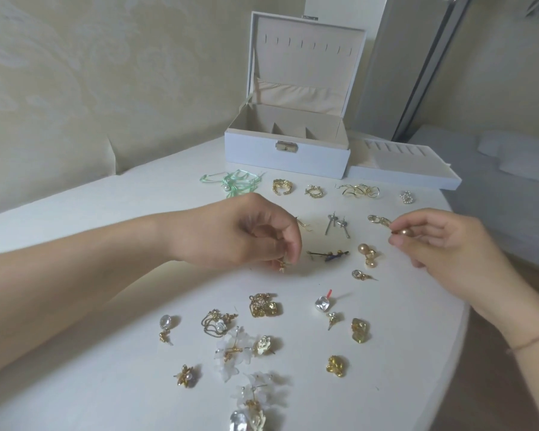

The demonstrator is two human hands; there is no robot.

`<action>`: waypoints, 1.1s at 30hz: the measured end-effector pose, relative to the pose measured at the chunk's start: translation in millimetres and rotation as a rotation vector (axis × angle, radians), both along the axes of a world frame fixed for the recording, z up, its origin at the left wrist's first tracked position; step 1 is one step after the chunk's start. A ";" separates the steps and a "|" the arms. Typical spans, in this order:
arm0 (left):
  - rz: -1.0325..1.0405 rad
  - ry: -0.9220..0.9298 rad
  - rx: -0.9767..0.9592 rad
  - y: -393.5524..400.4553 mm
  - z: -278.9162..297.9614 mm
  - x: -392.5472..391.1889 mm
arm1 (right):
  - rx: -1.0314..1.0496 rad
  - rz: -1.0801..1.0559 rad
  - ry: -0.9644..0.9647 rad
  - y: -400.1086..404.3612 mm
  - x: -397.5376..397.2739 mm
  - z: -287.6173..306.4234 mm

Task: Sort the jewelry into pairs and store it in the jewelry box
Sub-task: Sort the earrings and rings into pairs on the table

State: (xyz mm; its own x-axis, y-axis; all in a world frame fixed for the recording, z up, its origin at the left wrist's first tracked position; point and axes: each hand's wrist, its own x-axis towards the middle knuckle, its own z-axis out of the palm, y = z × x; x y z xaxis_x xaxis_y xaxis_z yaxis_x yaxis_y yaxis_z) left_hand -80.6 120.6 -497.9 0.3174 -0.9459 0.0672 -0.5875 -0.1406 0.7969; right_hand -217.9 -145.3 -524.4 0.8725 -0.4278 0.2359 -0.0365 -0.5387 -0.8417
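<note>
Several earrings and rings lie scattered on the white round table (417,337). My left hand (249,234) pinches a small gold earring (283,265) just above the tabletop. Over at the right, my right hand (442,244) pinches a gold ball earring (404,233) held in the air, next to a gold chain-link earring (378,219). A matching gold ball earring (367,254) lies between the hands. The white jewelry box (285,157) stands open at the back of the table, its compartments showing nothing inside.
The box's removable tray (405,169) sits to the right of the box. Green ribbon jewelry (234,183), gold rings (282,186) and silver pin earrings (336,223) lie behind the hands. Flower earrings (234,349) and gold nugget pieces (336,365) lie nearer me.
</note>
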 end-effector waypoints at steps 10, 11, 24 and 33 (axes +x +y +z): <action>0.008 0.086 0.055 -2.6 -1.7 -3.3 | -0.641 0.277 0.146 3.7 13.5 8.7; 0.008 0.088 0.055 -2.7 -1.2 -3.7 | -0.668 0.296 0.201 2.5 14.0 8.0; 0.042 0.035 0.073 -2.5 -1.8 -9.0 | -0.072 0.256 0.052 11.6 3.8 15.0; 0.041 -0.032 0.046 -5.3 -8.4 -8.2 | -0.401 0.004 0.086 5.7 7.5 15.9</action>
